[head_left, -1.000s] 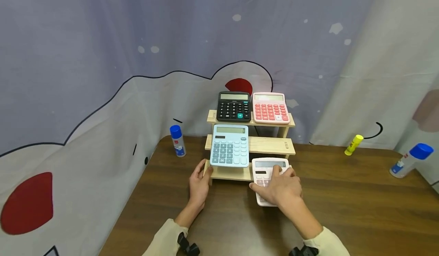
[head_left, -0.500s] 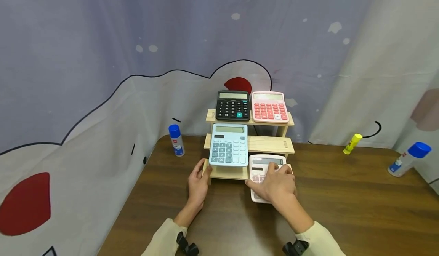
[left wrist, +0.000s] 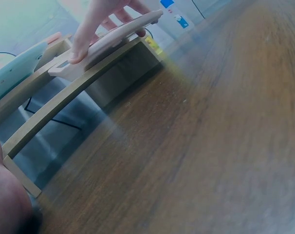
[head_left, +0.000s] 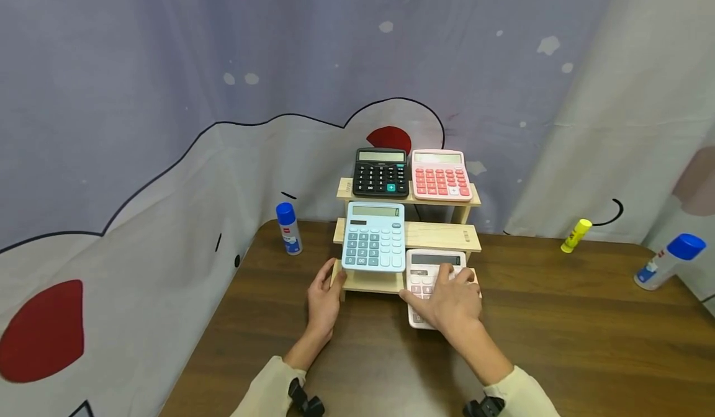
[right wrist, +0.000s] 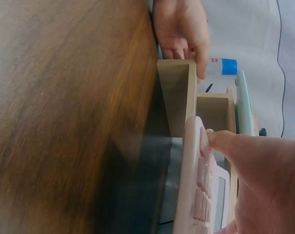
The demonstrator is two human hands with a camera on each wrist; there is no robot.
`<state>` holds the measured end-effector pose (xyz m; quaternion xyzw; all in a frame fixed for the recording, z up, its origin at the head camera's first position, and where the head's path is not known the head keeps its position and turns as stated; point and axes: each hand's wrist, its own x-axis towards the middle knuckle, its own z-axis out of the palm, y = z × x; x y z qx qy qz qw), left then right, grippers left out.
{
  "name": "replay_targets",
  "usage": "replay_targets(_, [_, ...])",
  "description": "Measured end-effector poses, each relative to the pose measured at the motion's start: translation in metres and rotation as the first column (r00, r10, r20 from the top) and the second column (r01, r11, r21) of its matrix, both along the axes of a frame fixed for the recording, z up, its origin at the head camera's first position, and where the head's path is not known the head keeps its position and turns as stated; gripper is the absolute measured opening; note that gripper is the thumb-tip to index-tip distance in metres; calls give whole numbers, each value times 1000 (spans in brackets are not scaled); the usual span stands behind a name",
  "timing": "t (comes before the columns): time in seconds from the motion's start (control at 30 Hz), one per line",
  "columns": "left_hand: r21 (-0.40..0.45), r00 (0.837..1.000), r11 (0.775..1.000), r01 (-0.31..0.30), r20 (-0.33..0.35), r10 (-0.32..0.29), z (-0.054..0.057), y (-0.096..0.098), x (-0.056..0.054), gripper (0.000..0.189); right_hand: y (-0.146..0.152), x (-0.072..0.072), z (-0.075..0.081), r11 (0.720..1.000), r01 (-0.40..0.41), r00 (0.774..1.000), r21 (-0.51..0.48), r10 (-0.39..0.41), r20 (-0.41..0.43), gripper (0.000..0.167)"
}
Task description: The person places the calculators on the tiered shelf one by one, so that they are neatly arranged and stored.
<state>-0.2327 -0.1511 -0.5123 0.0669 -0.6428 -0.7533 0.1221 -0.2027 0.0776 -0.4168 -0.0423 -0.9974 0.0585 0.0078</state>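
A three-step wooden stand (head_left: 371, 282) stands on the table. My left hand (head_left: 323, 305) grips the left end of its lowest step, thumb over the board and fingers at the side. A whitish-pink calculator (head_left: 419, 283) leans on the right part of that step, its lower edge reaching past the front. My right hand (head_left: 454, 302) holds it from above, covering many keys; in the left wrist view its thumb and fingers span the calculator (left wrist: 120, 36). A light blue calculator (head_left: 373, 237) rests on the middle step's left part. Black (head_left: 381, 172) and pink (head_left: 441, 175) calculators occupy the top step.
A blue-capped glue stick (head_left: 289, 234) stands left of the stand. Farther right are a yellow glue stick (head_left: 575, 237) and a larger blue-capped one (head_left: 667, 262). A patterned curtain (head_left: 279, 63) hangs behind the brown table (head_left: 536, 318).
My right hand has shifted the whitish-pink calculator slightly left and back on the lowest step. My left hand keeps its place at the stand's left end.
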Motion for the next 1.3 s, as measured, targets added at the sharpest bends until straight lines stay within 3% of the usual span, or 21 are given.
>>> replay_targets(0.2, [-4, 1000, 1000, 2, -4, -2, 1, 0, 0, 54, 3, 1, 0, 1000, -10, 1000, -28, 10, -21, 114])
replay_targets(0.7, [-4, 1000, 1000, 9, 3, -9, 0, -1, 2, 56, 18, 8, 6, 996, -38, 999, -85, 40, 27, 113])
replay_targets(0.83, [-9, 1000, 1000, 9, -6, -9, 1, -1, 1, 56, 24, 13, 12, 993, -81, 997, -82, 80, -10, 106])
replay_targets(0.9, [-7, 1000, 1000, 7, -7, -7, 1, -1, 1, 55, 27, 16, 11, 986, -142, 988, -87, 135, -73, 96])
replay_targets(0.97, [-4, 1000, 1000, 6, -7, -6, 1, -2, 2, 55, 31, 18, 6, 972, -221, 966, -81, 207, -154, 86])
replay_targets(1.07, [0, 1000, 1000, 3, -8, -3, 1, -3, 2, 55, 41, 19, -5, 936, -347, 902, -62, 314, -297, 71])
replay_targets(1.17, [-1, 1000, 1000, 2, -17, -2, 2, -2, 3, 55, 51, 17, -19, 886, -462, 820, -40, 409, -400, 61])
replay_targets(1.3, [-7, 1000, 1000, 7, -16, -7, 2, -1, 1, 55, 67, 11, -38, 791, -612, 684, -7, 525, -507, 64])
